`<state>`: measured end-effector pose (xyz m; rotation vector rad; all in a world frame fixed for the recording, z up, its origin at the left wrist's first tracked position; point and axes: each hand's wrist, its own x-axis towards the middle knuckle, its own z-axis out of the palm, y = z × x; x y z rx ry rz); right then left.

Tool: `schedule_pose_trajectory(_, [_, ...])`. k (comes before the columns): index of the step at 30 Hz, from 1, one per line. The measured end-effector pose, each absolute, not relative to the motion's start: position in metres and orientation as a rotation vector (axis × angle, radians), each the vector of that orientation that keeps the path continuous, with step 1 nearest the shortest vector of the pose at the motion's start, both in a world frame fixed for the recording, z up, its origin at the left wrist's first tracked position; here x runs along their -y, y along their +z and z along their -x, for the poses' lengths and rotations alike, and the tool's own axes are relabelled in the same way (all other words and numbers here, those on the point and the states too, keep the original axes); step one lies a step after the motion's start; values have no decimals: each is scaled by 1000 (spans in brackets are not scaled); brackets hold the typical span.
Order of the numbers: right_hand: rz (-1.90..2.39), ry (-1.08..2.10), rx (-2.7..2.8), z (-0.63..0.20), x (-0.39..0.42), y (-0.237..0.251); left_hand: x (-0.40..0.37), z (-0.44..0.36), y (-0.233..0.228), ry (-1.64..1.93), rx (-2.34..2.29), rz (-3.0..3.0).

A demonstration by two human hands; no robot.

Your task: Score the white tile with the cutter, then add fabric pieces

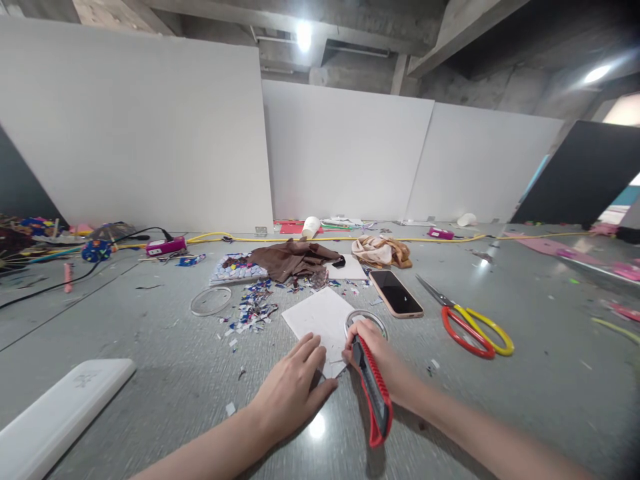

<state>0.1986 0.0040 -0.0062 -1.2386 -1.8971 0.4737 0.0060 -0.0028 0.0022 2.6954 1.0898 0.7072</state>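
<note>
Grey flooring (500, 413) strewn with coloured paper scraps (253, 310) served as the work surface, backed by white partition boards (345, 153). At its centre lay a white sheet (320, 317), where the left hand (293, 390) pressed flat with fingers spread on the near corner, while the right hand (373, 350) gripped a red-and-black utility knife (373, 390), tip at the sheet's edge. Close by lay a clear ring (367, 319), a phone (396, 293) and red-and-yellow scissors (470, 323).
</note>
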Motion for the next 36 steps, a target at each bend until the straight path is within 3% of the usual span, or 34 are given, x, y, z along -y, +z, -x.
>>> schedule_pose_trajectory(28, [1231,412,1995,-197,-2,-6,3,-4,4,586,-1007,-2894])
schedule_pose_trajectory(36, [1244,64,2048,-193,7,-2,0,-6,12,569,-1015,-2810])
